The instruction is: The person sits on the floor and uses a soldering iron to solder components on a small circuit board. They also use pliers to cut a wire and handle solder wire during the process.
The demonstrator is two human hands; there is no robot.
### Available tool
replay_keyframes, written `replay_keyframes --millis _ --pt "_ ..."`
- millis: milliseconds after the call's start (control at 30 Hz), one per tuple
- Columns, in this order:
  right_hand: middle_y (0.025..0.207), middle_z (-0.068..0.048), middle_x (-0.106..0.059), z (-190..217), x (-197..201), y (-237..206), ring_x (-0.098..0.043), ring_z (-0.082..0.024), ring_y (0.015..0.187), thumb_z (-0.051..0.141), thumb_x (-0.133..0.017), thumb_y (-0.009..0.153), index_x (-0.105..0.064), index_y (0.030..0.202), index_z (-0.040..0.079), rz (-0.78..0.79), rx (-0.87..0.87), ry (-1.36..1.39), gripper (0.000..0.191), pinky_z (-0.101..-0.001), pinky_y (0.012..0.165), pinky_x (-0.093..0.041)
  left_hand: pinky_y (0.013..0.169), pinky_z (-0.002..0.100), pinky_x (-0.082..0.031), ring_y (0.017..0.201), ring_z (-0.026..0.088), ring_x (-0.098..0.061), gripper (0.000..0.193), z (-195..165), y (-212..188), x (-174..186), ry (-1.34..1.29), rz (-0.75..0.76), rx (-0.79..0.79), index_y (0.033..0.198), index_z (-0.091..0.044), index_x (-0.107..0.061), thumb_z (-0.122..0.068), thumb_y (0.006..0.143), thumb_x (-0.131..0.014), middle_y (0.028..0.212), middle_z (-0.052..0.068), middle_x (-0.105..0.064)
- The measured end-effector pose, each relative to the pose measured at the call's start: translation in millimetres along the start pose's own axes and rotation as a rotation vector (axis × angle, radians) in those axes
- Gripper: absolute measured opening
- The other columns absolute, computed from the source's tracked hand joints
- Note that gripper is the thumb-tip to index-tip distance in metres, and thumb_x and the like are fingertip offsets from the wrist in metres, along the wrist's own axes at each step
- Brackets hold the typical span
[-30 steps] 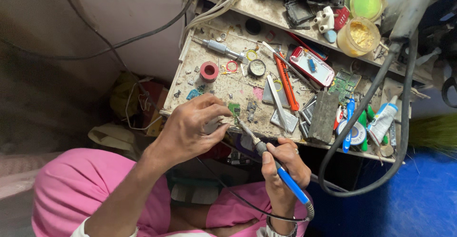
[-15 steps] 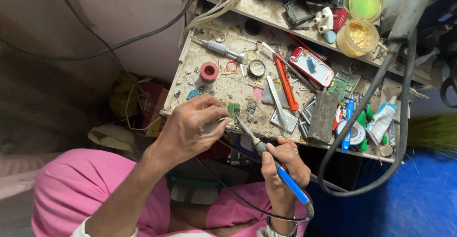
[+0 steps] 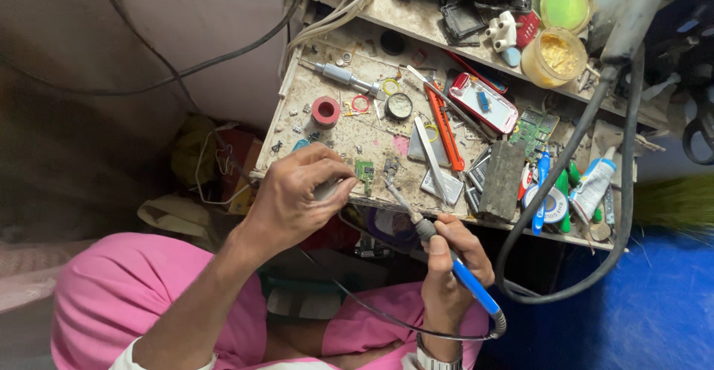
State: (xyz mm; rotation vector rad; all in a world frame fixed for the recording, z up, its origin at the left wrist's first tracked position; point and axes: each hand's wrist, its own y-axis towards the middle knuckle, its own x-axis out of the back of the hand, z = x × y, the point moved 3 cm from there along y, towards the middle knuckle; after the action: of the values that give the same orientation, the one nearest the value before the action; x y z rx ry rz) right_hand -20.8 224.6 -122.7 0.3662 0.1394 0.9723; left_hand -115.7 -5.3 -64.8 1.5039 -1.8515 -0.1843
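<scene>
My left hand rests on the near edge of a cluttered workbench and pinches a small green circuit board between thumb and fingers. My right hand grips a blue-handled soldering iron. Its metal tip points up and left and ends just right of the small board. A thin black cord runs from the iron's handle down across my pink trousers.
The bench holds a red tape roll, an orange utility knife, a red phone, a larger green board, a solder spool and a white tube. A thick black hose loops at the right. Jars stand on the shelf.
Almost nothing differs. My left hand has shifted its fingers slightly on the small board, and the soldering iron stays at the same spot.
</scene>
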Motion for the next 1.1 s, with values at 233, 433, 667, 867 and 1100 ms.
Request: replay_keyframes --millis 233,433,667,867,1100 --pt "0.076 -0.006 -0.062 10 -7 1 -0.061 -0.016 0.078 0.005 -0.066 0.089 -0.065 0.095 -0.003 0.159 0.189 -0.059 0.011 -0.0412 0.108 -0.054 0.069 0.035 -0.058 0.08 0.023 -0.072 0.011 -1 0 -4 0.037 -0.001 0.017 0.095 -0.002 -0.073 -0.006 0.087 -0.079 0.089 0.01 -0.07" --pt "0.074 -0.006 -0.063 19 -14 5 -0.061 -0.015 0.07 0.006 -0.066 0.088 -0.066 0.094 -0.001 0.192 0.262 -0.141 0.01 -0.0426 0.106 -0.055 0.071 0.037 -0.057 0.081 0.027 -0.07 0.011 -3 1 -4 0.093 -0.01 -0.002 0.092 -0.002 -0.073 -0.007 0.085 -0.08 0.089 0.01 -0.069" --pt "0.073 -0.006 -0.063 23 -16 5 -0.062 -0.015 0.068 0.006 -0.067 0.088 -0.066 0.095 0.0 0.213 0.299 -0.196 0.009 -0.0428 0.105 -0.056 0.072 0.038 -0.057 0.082 0.027 -0.07 0.011 -4 0 -3 0.105 0.007 -0.004 0.092 -0.002 -0.072 -0.007 0.085 -0.08 0.089 0.01 -0.069" --pt "0.072 -0.005 -0.062 25 -16 8 -0.062 -0.015 0.068 0.005 -0.069 0.087 -0.067 0.096 0.001 0.241 0.319 -0.197 0.01 -0.0428 0.104 -0.056 0.073 0.039 -0.056 0.082 0.027 -0.07 0.011 -3 1 -3 0.107 0.017 -0.007 0.092 -0.002 -0.072 -0.007 0.084 -0.079 0.089 0.01 -0.069" --pt "0.073 -0.005 -0.062 25 -15 7 -0.062 -0.015 0.068 0.005 -0.069 0.088 -0.067 0.097 0.001 0.237 0.306 -0.18 0.01 -0.0427 0.104 -0.056 0.073 0.039 -0.056 0.082 0.027 -0.07 0.011 -4 1 -3 0.111 0.014 -0.017 0.091 -0.002 -0.071 -0.006 0.084 -0.079 0.089 0.009 -0.069"
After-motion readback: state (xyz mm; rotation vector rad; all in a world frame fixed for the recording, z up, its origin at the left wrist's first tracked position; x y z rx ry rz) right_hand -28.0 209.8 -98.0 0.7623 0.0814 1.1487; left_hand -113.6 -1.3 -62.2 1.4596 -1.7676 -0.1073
